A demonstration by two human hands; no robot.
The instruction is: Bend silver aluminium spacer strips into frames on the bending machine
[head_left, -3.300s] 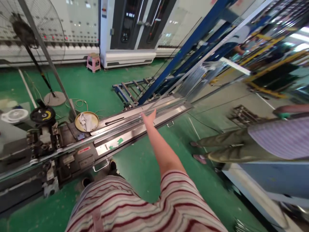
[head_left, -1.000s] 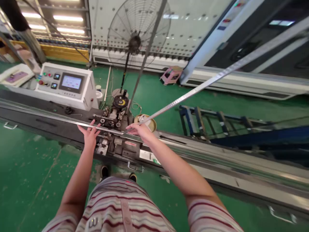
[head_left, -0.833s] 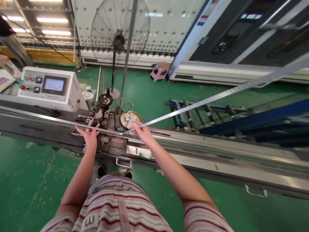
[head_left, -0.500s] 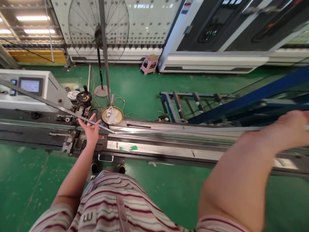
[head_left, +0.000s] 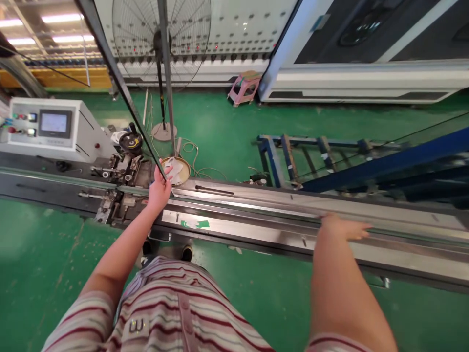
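A long thin metal spacer bar (head_left: 242,208) runs along the channel of the machine bed, and at its left end it bends sharply near my left hand. From that bend its dark raised leg (head_left: 120,83) slopes up and away to the upper left. My left hand (head_left: 160,190) has its fingers around the raised leg just above the bend. Over the right part of the bed, my right hand (head_left: 342,227) has its fingers stretched out to the right. Its thumb side is at the lying spacer bar; whether it touches is hard to see.
Clamps and a handwheel (head_left: 131,142) sit left of my left hand, below a control box with a screen (head_left: 54,123). Behind the bed are a round tray (head_left: 186,171) with white scraps, a standing fan (head_left: 158,49), a pink stool (head_left: 244,89) and a blue frame (head_left: 273,161).
The spacer bar's left leg has swung upward to a steeper angle with my left hand. My right hand has come down and left from the far right onto the bed, and the long part has lowered.
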